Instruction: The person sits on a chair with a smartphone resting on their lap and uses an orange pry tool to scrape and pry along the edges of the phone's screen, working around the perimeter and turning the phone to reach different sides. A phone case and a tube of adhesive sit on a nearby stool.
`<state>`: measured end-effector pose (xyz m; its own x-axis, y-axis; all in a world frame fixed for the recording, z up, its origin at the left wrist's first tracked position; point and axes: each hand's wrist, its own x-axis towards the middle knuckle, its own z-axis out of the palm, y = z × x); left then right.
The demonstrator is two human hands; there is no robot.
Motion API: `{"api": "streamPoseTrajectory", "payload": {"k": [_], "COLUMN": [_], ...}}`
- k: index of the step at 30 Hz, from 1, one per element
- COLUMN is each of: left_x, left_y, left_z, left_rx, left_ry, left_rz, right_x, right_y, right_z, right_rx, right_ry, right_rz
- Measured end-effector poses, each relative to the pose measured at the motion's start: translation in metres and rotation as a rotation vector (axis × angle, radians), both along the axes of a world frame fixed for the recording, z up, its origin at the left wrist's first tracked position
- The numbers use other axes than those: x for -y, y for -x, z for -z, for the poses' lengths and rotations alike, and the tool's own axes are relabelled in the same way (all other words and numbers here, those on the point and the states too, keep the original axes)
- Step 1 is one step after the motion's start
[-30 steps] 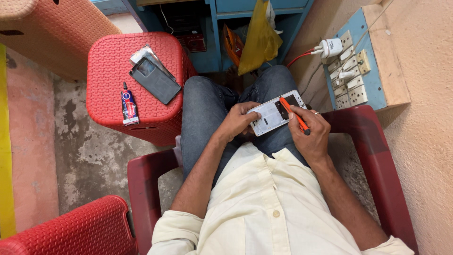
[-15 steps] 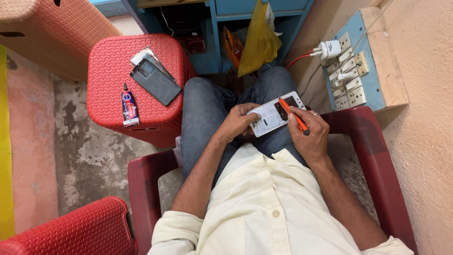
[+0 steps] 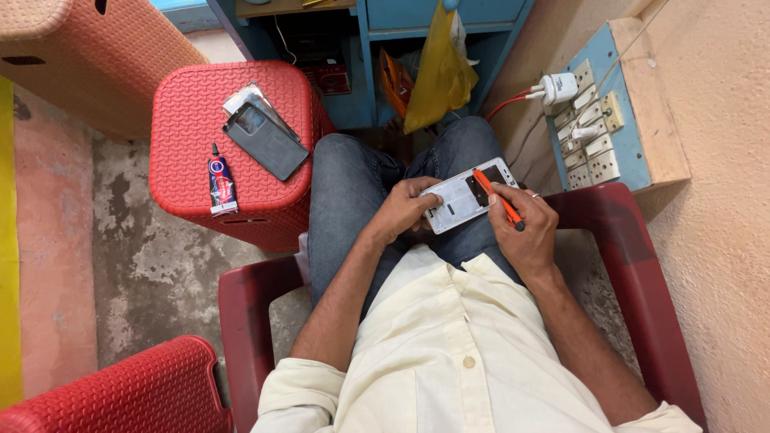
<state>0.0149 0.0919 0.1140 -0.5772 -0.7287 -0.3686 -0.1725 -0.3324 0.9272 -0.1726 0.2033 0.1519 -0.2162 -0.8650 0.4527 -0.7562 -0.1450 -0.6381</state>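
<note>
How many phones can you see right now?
2. A white opened phone sits on the lap, steadied by the left hand. A dark phone lies on the red stool; something partly hidden lies under it.

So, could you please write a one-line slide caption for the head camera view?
Seated person's left hand steadies an opened white phone on the lap while the right hand applies an orange tool.

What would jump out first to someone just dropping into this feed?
Centre frame, the left hand steadies an opened white phone frame over the lap while the right hand holds an orange tool to it. On the red plastic stool at left lie a dark phone and a small glue tube. A blue switchboard with plugged-in chargers sits on the right wall.
</note>
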Motion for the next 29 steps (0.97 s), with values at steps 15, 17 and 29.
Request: {"api": "streamPoseTrajectory", "payload": {"k": [15,17,29], "left_x": [0.0005,0.0008,0.0019], "left_y": [0.0005,0.001,0.0014], "left_z": [-0.0002,0.0006,0.0032], "left_rx": [0.002,0.009,0.007], "left_ry": [-0.006,-0.007,-0.001], "left_rz": [0.001,-0.003,0.0], "right_x": [0.0001,0.0001,0.0012], "right_y": [0.0012,0.0017,0.0026], "right_z": [0.0025,0.0035,0.006], "right_rx": [-0.014,-0.016,0.013], "right_ry": [0.02,0.028,0.012], "right_rz": [-0.005,-0.01,0.005]}}
